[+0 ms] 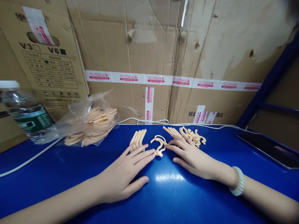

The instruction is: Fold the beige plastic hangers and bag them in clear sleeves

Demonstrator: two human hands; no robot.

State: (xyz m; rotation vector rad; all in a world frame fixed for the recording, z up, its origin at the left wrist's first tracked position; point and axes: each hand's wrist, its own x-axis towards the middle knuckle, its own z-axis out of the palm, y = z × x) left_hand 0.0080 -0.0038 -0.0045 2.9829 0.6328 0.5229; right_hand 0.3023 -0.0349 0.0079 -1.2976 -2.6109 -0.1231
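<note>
My left hand lies flat on the blue table, fingers stretched out, its fingertips touching a row of straight beige plastic pieces. My right hand, with a pale bead bracelet at the wrist, also rests flat and open. Its fingertips reach a curved beige hook piece lying between both hands. Just beyond the right fingers sits a small pile of hooked beige pieces. Neither hand grips anything.
A clear plastic bag full of the same beige pieces lies at the back left, beside a water bottle. Cardboard boxes wall the back. A white cable runs along them. A dark phone lies at the right.
</note>
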